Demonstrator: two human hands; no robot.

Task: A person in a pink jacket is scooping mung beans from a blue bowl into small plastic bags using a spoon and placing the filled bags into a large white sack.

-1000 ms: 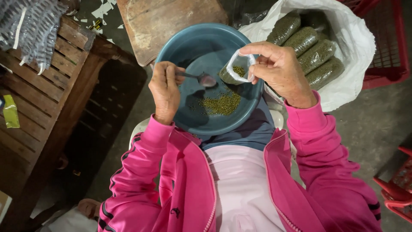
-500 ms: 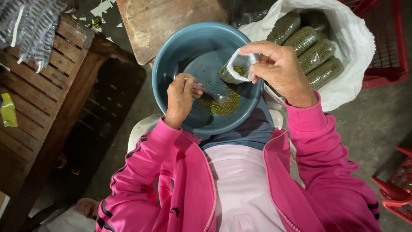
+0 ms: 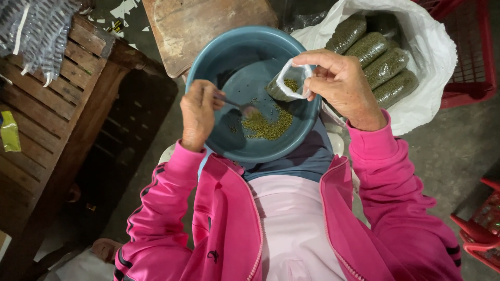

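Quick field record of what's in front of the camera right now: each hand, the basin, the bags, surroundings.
left hand: grips a spoon, its bowl down in the beans
right hand: holds a small clear bag open over the basin, partly filled
basin: round, blue, on the lap, small pile of green beans at the bottom
white sack: beside the basin, holds filled bags of green beans
wooden bench: at the person's left
red crate: behind the sack
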